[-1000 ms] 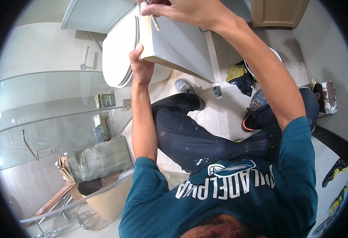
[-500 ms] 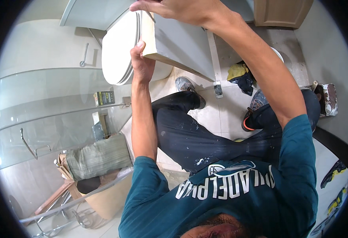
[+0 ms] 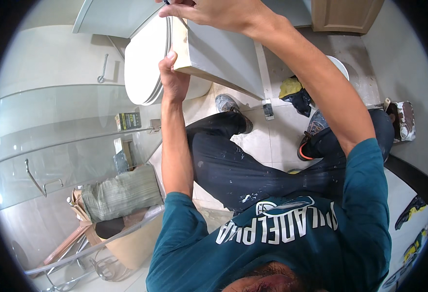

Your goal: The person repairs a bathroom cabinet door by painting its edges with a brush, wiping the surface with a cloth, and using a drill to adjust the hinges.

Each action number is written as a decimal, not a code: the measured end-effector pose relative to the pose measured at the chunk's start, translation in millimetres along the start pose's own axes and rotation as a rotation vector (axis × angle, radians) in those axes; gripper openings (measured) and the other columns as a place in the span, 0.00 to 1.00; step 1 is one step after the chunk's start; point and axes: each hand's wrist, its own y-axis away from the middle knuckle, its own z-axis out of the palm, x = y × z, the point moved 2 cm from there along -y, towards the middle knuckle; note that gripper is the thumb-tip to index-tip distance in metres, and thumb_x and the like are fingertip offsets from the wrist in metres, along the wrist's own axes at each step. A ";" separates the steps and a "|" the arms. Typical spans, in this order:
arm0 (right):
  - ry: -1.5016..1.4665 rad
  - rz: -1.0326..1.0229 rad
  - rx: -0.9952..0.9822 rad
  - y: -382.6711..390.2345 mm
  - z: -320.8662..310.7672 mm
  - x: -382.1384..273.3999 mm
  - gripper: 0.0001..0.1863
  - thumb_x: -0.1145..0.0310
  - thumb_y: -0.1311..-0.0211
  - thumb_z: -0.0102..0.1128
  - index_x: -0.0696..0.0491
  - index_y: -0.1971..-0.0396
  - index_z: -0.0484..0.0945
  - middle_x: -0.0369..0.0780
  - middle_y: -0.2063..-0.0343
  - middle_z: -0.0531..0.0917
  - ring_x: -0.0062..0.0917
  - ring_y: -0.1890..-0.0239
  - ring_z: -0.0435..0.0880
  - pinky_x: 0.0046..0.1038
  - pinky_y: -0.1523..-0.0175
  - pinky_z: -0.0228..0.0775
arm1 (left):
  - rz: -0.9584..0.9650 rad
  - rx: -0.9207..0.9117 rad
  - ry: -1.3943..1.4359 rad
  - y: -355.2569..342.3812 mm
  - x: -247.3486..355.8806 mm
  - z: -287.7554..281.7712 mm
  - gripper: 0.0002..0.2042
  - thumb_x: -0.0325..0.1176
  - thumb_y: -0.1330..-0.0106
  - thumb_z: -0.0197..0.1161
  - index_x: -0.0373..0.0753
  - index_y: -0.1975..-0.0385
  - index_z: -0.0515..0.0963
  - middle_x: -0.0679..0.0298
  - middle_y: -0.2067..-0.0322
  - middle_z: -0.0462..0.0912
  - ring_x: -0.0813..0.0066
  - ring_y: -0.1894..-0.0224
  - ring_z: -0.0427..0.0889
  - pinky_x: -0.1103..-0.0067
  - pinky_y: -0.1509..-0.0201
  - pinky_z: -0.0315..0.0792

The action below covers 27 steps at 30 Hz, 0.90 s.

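Here, your left grip [image 3: 175,80] clamps a flat, grey, pale-edged panel [image 3: 223,51] beside the white oval toilet lid [image 3: 143,61]; your right grip [image 3: 214,12] pinches a slim, greyish, half-hidden stick [image 3: 182,21]. Probably stiff and weighty, the panel is best held by its edges.

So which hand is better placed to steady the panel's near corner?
Likely the left hand: it grips the pale edge of the grey panel, close to that corner. The right hand is farther up, partly cut off at the picture's top.
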 end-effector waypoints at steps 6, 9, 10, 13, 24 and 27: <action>0.000 -0.005 0.070 -0.3 -6.1 4.6 0.11 0.73 0.41 0.68 0.63 0.64 0.77 0.54 0.73 0.85 0.44 0.68 0.88 0.36 0.65 0.79 | -0.006 0.000 0.007 -3.6 -3.3 -2.2 0.32 0.54 0.40 0.55 0.39 0.40 0.71 0.62 0.47 0.79 0.68 0.45 0.77 0.70 0.40 0.68; -0.003 0.015 0.037 0.6 -4.9 4.6 0.11 0.73 0.41 0.68 0.63 0.64 0.77 0.54 0.74 0.85 0.43 0.68 0.88 0.36 0.64 0.79 | -0.011 -0.016 0.020 -5.2 -5.2 -7.5 0.32 0.54 0.40 0.55 0.39 0.40 0.71 0.62 0.47 0.79 0.68 0.45 0.77 0.70 0.40 0.68; 0.003 -0.001 0.040 1.1 -0.3 4.3 0.11 0.73 0.41 0.68 0.63 0.64 0.77 0.54 0.73 0.85 0.43 0.68 0.89 0.35 0.64 0.79 | -0.013 -0.017 0.014 -4.8 -5.6 -10.0 0.32 0.54 0.40 0.55 0.39 0.39 0.71 0.62 0.46 0.79 0.68 0.44 0.76 0.70 0.40 0.68; -0.006 0.003 0.070 1.0 2.6 5.2 0.11 0.73 0.41 0.68 0.63 0.64 0.78 0.54 0.73 0.85 0.42 0.68 0.89 0.35 0.64 0.79 | -0.015 -0.018 -0.001 -3.7 -4.7 -11.0 0.33 0.54 0.41 0.55 0.39 0.39 0.71 0.62 0.45 0.78 0.68 0.44 0.76 0.69 0.39 0.68; 0.004 0.001 0.088 0.6 2.7 8.5 0.12 0.73 0.41 0.68 0.63 0.63 0.77 0.54 0.72 0.85 0.43 0.67 0.89 0.35 0.64 0.80 | -0.013 0.001 -0.009 -1.3 -1.8 -5.0 0.33 0.55 0.41 0.56 0.40 0.39 0.72 0.62 0.46 0.78 0.69 0.44 0.76 0.69 0.39 0.68; 0.006 0.041 0.095 -0.1 -6.8 8.6 0.12 0.73 0.41 0.68 0.63 0.63 0.77 0.54 0.73 0.85 0.43 0.68 0.89 0.35 0.64 0.80 | -0.020 -0.022 0.009 -5.5 -4.5 -4.7 0.32 0.55 0.41 0.56 0.39 0.41 0.73 0.63 0.47 0.79 0.70 0.44 0.76 0.70 0.40 0.68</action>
